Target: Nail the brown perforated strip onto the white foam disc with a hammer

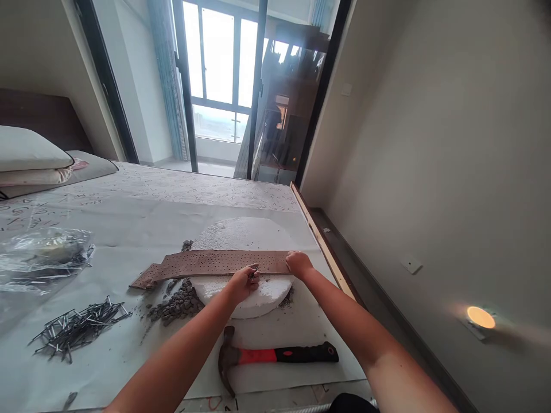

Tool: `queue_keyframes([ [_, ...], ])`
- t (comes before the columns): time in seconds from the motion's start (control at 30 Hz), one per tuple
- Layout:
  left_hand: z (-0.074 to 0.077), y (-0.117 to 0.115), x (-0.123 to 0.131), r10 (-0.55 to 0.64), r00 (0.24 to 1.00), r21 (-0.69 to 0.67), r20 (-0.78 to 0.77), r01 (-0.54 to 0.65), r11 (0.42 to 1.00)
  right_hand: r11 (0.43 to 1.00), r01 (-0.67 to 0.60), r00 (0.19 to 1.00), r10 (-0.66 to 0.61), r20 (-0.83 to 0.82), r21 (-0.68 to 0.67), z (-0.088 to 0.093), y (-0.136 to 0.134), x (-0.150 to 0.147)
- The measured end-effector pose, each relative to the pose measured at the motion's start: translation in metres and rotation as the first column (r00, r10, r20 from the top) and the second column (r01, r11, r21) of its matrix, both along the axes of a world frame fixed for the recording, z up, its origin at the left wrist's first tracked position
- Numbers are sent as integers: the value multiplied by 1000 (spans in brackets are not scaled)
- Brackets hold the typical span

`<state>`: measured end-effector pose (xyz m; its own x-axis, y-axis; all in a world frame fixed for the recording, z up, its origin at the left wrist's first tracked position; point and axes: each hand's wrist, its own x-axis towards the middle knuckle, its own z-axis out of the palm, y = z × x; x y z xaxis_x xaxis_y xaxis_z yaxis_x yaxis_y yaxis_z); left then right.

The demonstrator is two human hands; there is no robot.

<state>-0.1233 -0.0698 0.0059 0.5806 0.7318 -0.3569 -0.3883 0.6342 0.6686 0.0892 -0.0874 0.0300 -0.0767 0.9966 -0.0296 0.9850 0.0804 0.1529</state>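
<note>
A long brown strip dotted with small holes (206,263) lies across a round white foam disc (258,301). My left hand (245,283) is closed around a few nails (253,273) at the strip's near edge. The strip's right end is gripped by my right hand (298,264), with its fingers folded. Nearer to me, a claw hammer (275,354) with a red and black handle lies on the white sheet. To the left is a pile of nails (80,328). Grey crumbled lumps (183,301) sit between that pile and the disc.
A clear plastic bag (47,258) lies at the left, below pillows (30,152). A wooden edge rail (321,238) runs along the right side, with a wall (430,172) beyond. Glass doors stand at the back.
</note>
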Motion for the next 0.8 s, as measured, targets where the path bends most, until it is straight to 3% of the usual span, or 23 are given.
queue_keyframes([
  [0.23, -6, 6, 3, 12, 1000, -23, -3, -12, 1000, 996, -79, 996, 80, 27, -36, 3, 1, -6],
  [0.53, -2, 3, 0, -2, 1000, -3, -22, 2, 1000, 1000, -3, 1000, 3, -21, 26, 17, 5, -3],
  [0.8, 0, 2, 2, 3, 991, 24, -136, 0, 1000, 996, 60, 991, -51, -121, 64, 27, 10, -7],
])
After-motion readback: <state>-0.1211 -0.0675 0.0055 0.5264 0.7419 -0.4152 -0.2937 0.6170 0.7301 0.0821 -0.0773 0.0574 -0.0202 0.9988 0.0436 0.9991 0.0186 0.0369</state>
